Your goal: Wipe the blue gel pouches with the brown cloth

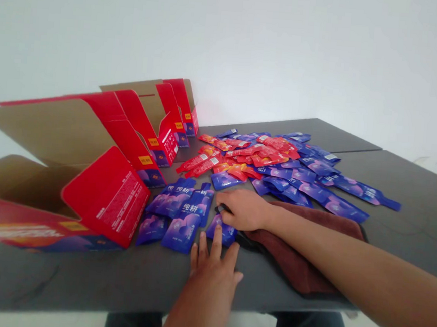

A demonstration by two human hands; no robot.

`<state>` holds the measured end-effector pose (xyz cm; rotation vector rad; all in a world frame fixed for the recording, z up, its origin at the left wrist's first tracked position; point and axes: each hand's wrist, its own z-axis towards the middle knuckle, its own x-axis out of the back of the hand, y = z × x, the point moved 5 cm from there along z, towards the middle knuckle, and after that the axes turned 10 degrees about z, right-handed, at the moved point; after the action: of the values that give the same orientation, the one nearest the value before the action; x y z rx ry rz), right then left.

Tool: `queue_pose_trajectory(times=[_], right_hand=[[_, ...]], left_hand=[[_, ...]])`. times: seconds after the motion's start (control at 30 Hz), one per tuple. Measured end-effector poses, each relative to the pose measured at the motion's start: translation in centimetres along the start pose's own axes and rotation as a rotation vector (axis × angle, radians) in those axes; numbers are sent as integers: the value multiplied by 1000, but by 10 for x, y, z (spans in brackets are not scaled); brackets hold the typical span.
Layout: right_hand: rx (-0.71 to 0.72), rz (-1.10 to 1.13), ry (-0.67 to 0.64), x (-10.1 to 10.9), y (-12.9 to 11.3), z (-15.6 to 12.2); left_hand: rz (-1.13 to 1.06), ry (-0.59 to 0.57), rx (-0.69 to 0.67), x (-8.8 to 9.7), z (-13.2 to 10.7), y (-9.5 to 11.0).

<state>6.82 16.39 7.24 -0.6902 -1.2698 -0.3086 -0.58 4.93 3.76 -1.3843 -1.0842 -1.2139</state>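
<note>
A dark grey table (408, 198) holds many blue pouches (315, 188) and red pouches (237, 157) in a loose heap. A small row of blue pouches (184, 211) lies near the front. My left hand (212, 269) rests flat on the table, fingers stretched out, fingertips touching a blue pouch (223, 230). My right hand (241, 209) lies just behind it, fingers curled on the dark cap end of that pouch. My right forearm lies over a brown cloth (301, 260).
Open red cardboard boxes stand at the left: a near one (102, 199) with its flap leaning toward the pouches, and two more boxes (161, 123) behind it. A white wall rises behind the table. The table's front edge runs close to my body.
</note>
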Motion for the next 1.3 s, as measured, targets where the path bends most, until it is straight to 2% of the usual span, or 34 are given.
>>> queue_pose_trajectory(times=[0.1,0.2,0.27,0.43,0.63,0.7,0.87,0.97,1.13,1.2,1.3], right_hand=[[-4,2,-1,0,0,0],[9,13,0,0,1,0],[16,22,2,0,2,1],[-23,14,-26,2,7,2],[-9,64,-12,4,8,1],[0,80,-17,4,8,1],[17,109,-38,3,15,1],[-13,110,-28,3,24,2],[-11,80,8,2,29,3],[1,71,4,3,27,3],[-2,56,-2,4,24,3]], left_hand=[[-51,-112,-118,26,-2,-6],[-33,-211,-134,42,0,-10],[-4,-187,-122,47,5,-11],[142,16,-49,55,16,-14],[269,51,-35,75,22,-16],[278,20,-66,72,23,-9],[291,-77,-153,51,24,12],[309,-121,-175,42,26,14],[279,-202,-287,21,28,11],[265,-155,-273,19,31,12],[280,-210,-290,19,36,19]])
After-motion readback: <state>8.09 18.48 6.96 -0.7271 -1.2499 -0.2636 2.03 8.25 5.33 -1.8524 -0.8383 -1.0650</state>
